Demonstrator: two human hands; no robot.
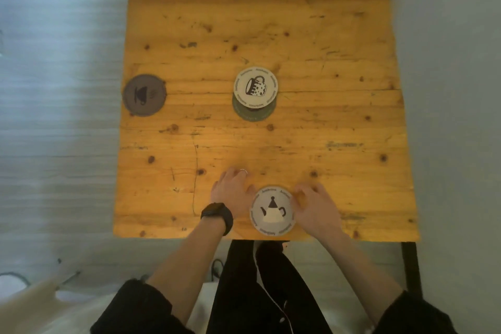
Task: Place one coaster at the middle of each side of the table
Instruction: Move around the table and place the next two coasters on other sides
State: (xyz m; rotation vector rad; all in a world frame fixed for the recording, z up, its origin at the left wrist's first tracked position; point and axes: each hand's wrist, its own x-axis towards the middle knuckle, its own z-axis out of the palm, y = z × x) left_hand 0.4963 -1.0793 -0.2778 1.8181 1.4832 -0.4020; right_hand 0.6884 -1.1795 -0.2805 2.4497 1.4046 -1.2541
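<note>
A square wooden surface (pixel 271 22) is viewed from above, with the person seated at its near side. Four coasters are present. A pale coaster printed with a teapot (pixel 272 211) lies flat at about the middle of the near edge, between the two hands. The left hand (pixel 233 192), with a dark watch (pixel 217 215) on its wrist, rests palm-down on the wood just beside the coaster's left rim, fingers spread and holding nothing. The right hand (pixel 317 206) lies against the coaster's right rim, fingers loosely curled; the grip appears open, touching or nearly touching the edge without lifting it. A dark grey coaster with a cup design (pixel 144 95) sits at about the middle of the left edge. Two coasters remain unplaced near the centre: a pale mug-print coaster (pixel 256 86) overlapping a dark green coaster (pixel 253 114), which shows only below it. In my judgement two sides are served, while the far and right sides are outstanding. The coasters look thin, light and fairly stiff, lying flush to the wood, so they likely offer little to pinch from above. The top one of the pair should be taken at its overhanging rim, or slid off with a fingertip and then pinched at the edge; the lower one may shift with it.
</note>
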